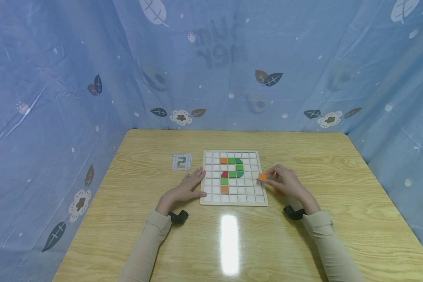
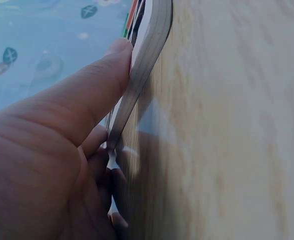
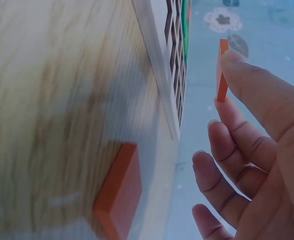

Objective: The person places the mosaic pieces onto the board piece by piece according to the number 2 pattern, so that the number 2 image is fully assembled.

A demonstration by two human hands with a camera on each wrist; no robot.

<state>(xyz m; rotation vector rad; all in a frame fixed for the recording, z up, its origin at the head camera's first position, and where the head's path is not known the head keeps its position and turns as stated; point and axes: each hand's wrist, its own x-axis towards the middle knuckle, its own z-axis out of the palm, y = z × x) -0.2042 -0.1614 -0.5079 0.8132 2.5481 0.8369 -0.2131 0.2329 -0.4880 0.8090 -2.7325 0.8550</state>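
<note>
My right hand (image 1: 285, 182) pinches an orange square tile (image 1: 262, 177) between thumb and forefinger at the right edge of the white grid board (image 1: 244, 198). In the right wrist view the same tile (image 3: 223, 70) stands on edge in the pinch, above the table. Another orange tile (image 3: 119, 195) lies on the wood under that hand. My left hand (image 1: 185, 189) lies at the board's left edge with fingers extended, and its thumb (image 2: 101, 82) touches the rim. Orange, green and red pieces, some with rounded corners, form a hooked shape in the board's cells.
Left of the board lies a small pattern card (image 1: 181, 161) with a coloured figure on a grid. Everything rests on a wooden table (image 1: 261, 243) with a bright light reflection in front of the board. Blue patterned cloth (image 1: 211, 90) hangs behind it and at the sides.
</note>
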